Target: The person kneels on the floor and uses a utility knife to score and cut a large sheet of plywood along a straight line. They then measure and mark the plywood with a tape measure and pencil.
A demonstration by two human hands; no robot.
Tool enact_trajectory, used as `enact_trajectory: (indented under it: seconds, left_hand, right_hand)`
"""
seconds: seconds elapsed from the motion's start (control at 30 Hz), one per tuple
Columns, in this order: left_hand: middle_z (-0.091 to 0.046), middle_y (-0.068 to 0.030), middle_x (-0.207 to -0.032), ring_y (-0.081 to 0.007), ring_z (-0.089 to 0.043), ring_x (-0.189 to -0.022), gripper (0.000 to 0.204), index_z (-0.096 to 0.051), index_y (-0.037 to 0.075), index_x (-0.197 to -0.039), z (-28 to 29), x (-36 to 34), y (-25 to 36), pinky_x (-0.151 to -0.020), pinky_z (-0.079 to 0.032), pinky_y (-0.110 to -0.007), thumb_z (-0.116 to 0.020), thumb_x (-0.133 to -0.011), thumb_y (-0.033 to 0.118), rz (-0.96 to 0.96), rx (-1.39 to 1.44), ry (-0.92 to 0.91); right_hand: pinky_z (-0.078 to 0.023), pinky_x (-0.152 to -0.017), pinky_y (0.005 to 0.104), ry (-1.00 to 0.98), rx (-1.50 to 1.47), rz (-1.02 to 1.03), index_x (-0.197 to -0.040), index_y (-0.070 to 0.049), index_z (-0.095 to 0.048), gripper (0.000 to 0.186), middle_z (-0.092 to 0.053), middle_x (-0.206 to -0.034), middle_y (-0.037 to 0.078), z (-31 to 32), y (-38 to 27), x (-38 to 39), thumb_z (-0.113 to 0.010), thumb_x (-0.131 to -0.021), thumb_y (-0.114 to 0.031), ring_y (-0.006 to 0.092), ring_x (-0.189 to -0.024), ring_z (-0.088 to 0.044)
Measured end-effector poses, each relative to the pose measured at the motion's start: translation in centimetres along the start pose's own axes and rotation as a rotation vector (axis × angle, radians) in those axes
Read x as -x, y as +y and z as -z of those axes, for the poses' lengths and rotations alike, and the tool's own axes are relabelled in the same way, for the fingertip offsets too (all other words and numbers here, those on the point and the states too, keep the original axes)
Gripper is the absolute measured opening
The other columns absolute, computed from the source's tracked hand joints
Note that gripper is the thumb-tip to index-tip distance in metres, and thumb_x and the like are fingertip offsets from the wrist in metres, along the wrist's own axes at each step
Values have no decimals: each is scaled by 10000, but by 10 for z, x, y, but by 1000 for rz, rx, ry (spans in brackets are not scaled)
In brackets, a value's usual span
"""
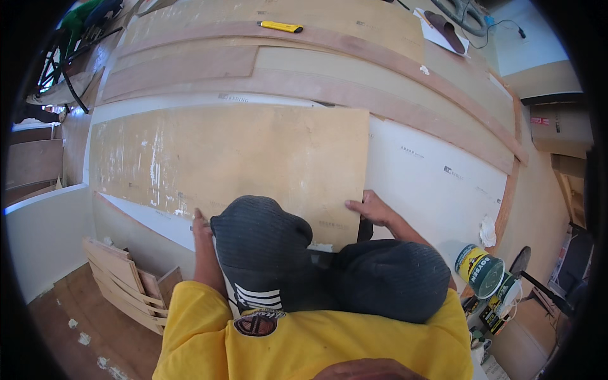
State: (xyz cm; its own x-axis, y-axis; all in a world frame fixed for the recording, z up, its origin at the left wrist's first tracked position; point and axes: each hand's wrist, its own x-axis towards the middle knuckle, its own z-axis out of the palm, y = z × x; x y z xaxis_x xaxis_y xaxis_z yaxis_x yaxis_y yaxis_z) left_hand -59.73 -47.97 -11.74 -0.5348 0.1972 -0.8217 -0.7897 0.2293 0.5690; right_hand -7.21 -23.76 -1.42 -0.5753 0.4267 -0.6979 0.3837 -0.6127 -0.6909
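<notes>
A long tan plywood panel, scuffed with white smears towards its left end, lies across white printed sheeting in front of my knees. At its near edge, left of my knee, my left hand grips the panel; most of those fingers are hidden. My right hand is closed on the panel's right edge, thumb on the top face and the other fingers out of sight beneath. Past the far edge lie long brownish wood strips. A yellow utility knife rests on one strip, out of reach of both hands.
Green paint cans stand at the right, near a crumpled white scrap. A brown slipper lies at the far right. Cut boards lean below on the left. A person in green is at the far left.
</notes>
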Motion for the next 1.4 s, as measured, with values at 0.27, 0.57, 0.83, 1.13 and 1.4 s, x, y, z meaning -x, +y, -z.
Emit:
enact_trajectory:
  seconds: [0.27,0.57,0.83,1.13,1.4]
  left_hand:
    - [-604,-168,-1314,-317,-576,-1221,514,-526,29,-1353,-82,145,-67,-1064,-436,-475,-438,-1031,420,307,207,-477]
    - [-620,-167,-1285,-309,-597,-1184,520,-535,33,-1345,-126,224,-10,-1031,-457,-471,-469,-1016,430,489,322,-819]
    - [-611,-183,-1291,-314,-593,-1190,516,-524,15,-1341,-129,214,33,-1034,-459,-485,-556,-986,387,114,226,-323]
    - [-525,-233,-1411,-358,-513,-1305,475,-453,-54,-1399,-102,209,120,-1125,-383,-518,-503,-1013,216,-158,319,-595]
    - [-623,-293,-1238,-374,-646,-1117,386,-550,-118,-1251,-22,229,202,-984,-533,-490,-521,-968,143,-148,242,-573]
  right_hand:
    - [-570,-705,326,43,-157,35,-1210,25,-625,347,-700,-1032,110,-13,-22,-33,-638,-971,-226,188,-879,-677]
    - [-581,-669,316,-254,146,182,-1197,46,-627,434,-699,-988,114,-20,-137,-11,-652,-949,-310,177,-836,-682]
    - [-577,-652,308,-250,135,388,-1146,50,-647,395,-694,-943,109,-48,-201,5,-594,-970,-299,153,-792,-666]
    - [-542,-569,266,-295,56,577,-1063,66,-636,372,-687,-870,102,-106,-284,19,-561,-988,-290,143,-692,-658]
    - [-532,-554,289,-589,311,789,-1024,69,-653,389,-680,-834,140,-160,-265,36,-587,-978,-312,148,-636,-650]
